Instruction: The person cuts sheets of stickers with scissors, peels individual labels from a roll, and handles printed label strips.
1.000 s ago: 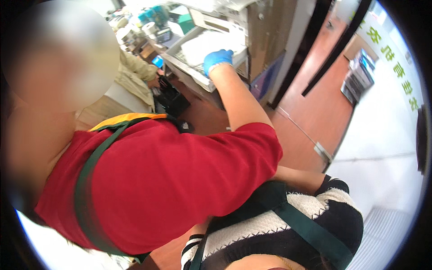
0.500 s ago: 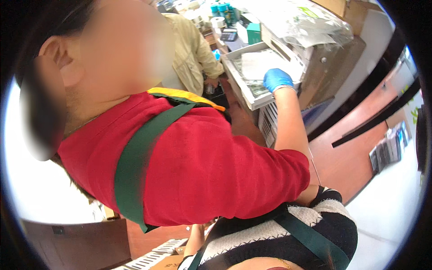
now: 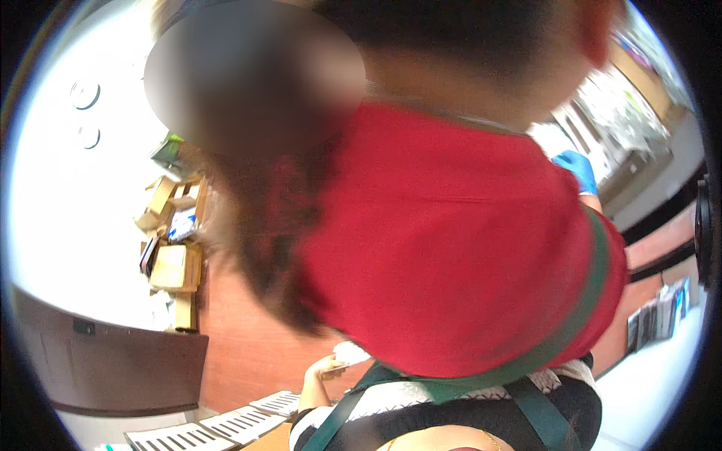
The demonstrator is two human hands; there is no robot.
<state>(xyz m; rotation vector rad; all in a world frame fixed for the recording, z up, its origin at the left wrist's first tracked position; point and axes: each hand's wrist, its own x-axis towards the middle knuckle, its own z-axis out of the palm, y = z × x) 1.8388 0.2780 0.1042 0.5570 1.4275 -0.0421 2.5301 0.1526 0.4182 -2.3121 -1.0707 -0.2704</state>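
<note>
Co-worker in red shirt (image 3: 451, 248) with green strap (image 3: 571, 331) fills your view. Co-worker's blue-gloved hand (image 3: 573, 169) reaches over grey tray (image 3: 594, 128) at upper right. Your left hand (image 3: 325, 368), low centre, curls around small pale object (image 3: 352, 353); grip detail blurred, cannot tell more. Your right hand out of sight. Cardboard boxes (image 3: 174, 263) lie on floor at left.

Only one view was supplied, taken from a head-worn fisheye camera that was tilted downward and sideways. The lens was held very near a co-worker in a red shirt (image 3: 451, 248), by whom most of the frame was filled. A reddish floor (image 3: 241, 353) was seen far below at the left, and a cluttered counter (image 3: 624, 150) at the upper right. Edges were bent toward the dark rim.
</note>
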